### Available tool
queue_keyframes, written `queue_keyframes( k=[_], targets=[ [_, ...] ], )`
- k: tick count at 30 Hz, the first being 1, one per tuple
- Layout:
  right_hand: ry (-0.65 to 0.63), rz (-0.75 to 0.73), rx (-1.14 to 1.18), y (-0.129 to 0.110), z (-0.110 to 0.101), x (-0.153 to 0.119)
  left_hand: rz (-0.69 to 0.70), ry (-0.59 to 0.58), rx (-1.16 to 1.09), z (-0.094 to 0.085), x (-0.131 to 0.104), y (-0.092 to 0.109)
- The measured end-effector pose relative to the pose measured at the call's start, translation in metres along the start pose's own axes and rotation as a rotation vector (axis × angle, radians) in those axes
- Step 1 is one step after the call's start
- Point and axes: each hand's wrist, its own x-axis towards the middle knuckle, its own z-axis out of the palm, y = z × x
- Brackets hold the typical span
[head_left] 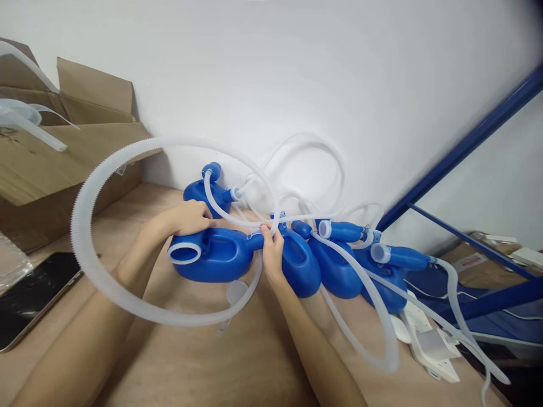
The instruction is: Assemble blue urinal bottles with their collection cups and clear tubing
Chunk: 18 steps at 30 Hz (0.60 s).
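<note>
1. Basically, blue bottle sits between both hands, left of centre, at the table; can't tell if it fully rests there.
2. Long axis runs left-right across the person: wide mouth points left and toward the camera, narrow neck points right.
3. Key relation: neck lies just left of the right hand fingertips, so right hand is nearer that end. Bottle body stretches left from there.
4. Right hand: thumb and forefinger pinched together on the pale hose by the neck; exact join is hidden.
5. Left hand: nearer the mouth, fingers curled over its top, gripping; the thumb is hard to see.
6. Hose makes a big loop left, around the left forearm side, back toward the neck.
7. Further out: clear disc in front, more blue bottles right, cardboard box far left.
</note>
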Motion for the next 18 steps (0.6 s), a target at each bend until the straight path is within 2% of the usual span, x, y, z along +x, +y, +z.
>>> queue_keyframes(
  k=[5, 8, 10, 13, 14, 15, 16, 18],
  targets=[
    [-0.149, 0.064, -0.054, -0.009, -0.007, 0.007, -0.084, -0.019, 0.002, -0.002, -0.003, 0.004],
    [-0.277, 0.140, -0.160, -0.024, -0.022, 0.013, -0.107, -0.018, 0.036, -0.004, -0.003, 0.005],
    [-0.329, 0.188, -0.261, -0.043, -0.038, 0.013, -0.100, -0.022, 0.058, -0.005, -0.003, 0.005],
    [-0.350, 0.175, -0.480, -0.088, -0.060, 0.004, -0.052, -0.035, 0.062, -0.010, -0.006, 0.008],
    [-0.426, 0.112, -0.722, -0.104, -0.064, -0.001, -0.020, -0.048, 0.054, -0.012, -0.009, 0.009],
    [-0.576, 0.057, -0.921, -0.119, -0.065, -0.008, 0.020, -0.065, 0.040, -0.014, -0.012, 0.011],
    [-0.745, 0.023, -1.041, -0.130, -0.063, -0.015, 0.065, -0.085, 0.024, -0.017, -0.015, 0.014],
    [-1.089, -0.067, -1.093, -0.140, -0.050, -0.027, 0.125, -0.120, -0.009, -0.021, -0.022, 0.017]
  ],
)
